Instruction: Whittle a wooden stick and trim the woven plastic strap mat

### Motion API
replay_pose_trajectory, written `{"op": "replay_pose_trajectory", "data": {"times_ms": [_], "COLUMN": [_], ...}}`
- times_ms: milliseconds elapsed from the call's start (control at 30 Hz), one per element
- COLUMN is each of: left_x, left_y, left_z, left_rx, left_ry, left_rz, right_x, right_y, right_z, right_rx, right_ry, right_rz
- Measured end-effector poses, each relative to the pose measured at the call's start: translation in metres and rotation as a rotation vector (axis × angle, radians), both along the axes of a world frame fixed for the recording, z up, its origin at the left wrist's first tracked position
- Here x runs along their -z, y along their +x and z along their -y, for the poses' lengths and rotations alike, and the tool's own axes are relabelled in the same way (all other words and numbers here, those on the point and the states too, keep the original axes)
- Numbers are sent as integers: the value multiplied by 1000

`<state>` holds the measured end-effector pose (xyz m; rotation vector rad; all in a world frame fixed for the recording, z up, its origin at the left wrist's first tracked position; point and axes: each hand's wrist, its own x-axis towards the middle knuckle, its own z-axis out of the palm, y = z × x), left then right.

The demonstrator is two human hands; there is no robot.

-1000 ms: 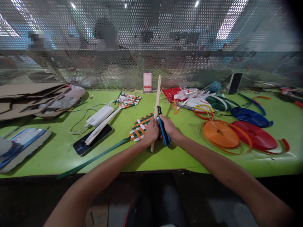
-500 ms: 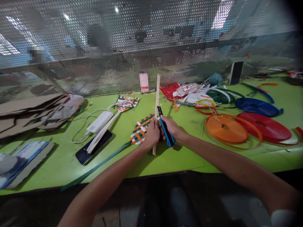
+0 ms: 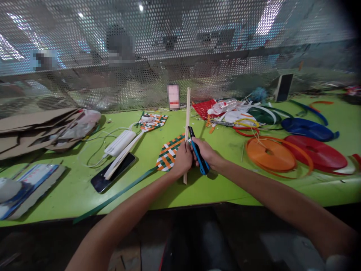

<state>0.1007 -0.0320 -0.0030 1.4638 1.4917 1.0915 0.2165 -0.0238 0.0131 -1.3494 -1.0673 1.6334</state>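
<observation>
My left hand [image 3: 184, 160] is closed around a thin pale wooden strip [image 3: 188, 105], which stands nearly upright and pokes out above and below the fist. In my right hand [image 3: 205, 152] is a black and blue utility knife [image 3: 200, 160], its front end pointing up against the strip. Whether the blade is out, I cannot make out. Behind my left hand lies a woven piece [image 3: 167, 157] of orange, green and white strips, partly hidden. From its lower left corner a long green strip [image 3: 121, 194] runs to the table's front edge.
To the left are a second woven piece [image 3: 159, 121], a white power strip [image 3: 120, 143], a dark phone [image 3: 98, 182] and cardboard [image 3: 31, 126]. On the right lie orange [image 3: 262, 156], red [image 3: 318, 152] and blue [image 3: 304, 129] strip coils. Scissors [image 3: 222, 123] and a plastic bottle [image 3: 224, 107] lie behind.
The view has shifted slightly. Both hands keep their hold on the wooden strip and the knife, with almost no movement between them.
</observation>
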Motion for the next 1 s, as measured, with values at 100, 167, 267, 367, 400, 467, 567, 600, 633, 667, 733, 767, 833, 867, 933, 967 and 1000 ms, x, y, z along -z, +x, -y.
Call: {"op": "replay_pose_trajectory", "data": {"times_ms": [100,167,267,367,400,467,567,600,633,667,733,767,833,867,933,967,1000], "left_x": [0,1,2,4,4,3,2,2,2,3,5,6,8,8,8,7,6], "left_y": [1,1,0,0,0,0,0,0,1,1,0,0,-1,-1,-1,-1,-1], "left_z": [1,2,2,0,0,-1,-2,-2,-2,-3,-4,-5,-6,-6,-5,-5,-4], "left_rx": [11,22,4,18,29,37,31,34,36,36,26,18,9,9,13,15,20], "left_ry": [-8,-15,-7,-46,-63,-79,-77,-81,-86,-88,-85,-79,-66,-61,-48,-42,-38], "left_rz": [9,17,-5,43,65,90,102,116,132,144,150,139,100,80,47,35,27], "right_x": [-2,-3,-2,0,1,2,1,1,0,0,-1,-1,0,1,2,2,2], "right_y": [0,-1,-1,0,0,1,1,1,1,0,0,-1,-1,-1,-1,-1,-1], "right_z": [-1,-2,-3,-3,-4,-4,-5,-5,-5,-5,-5,-5,-6,-6,-5,-5,-4], "right_rx": [4,11,5,-5,-6,-11,-14,-13,-12,-11,-7,-5,-2,0,6,11,17], "right_ry": [-19,-21,-8,-8,-8,-7,-22,-29,-33,-36,-44,-48,-52,-46,-20,-7,6], "right_rz": [2,3,0,-4,-6,-12,-22,-24,-27,-31,-30,-28,-21,-19,-12,-2,10]}}
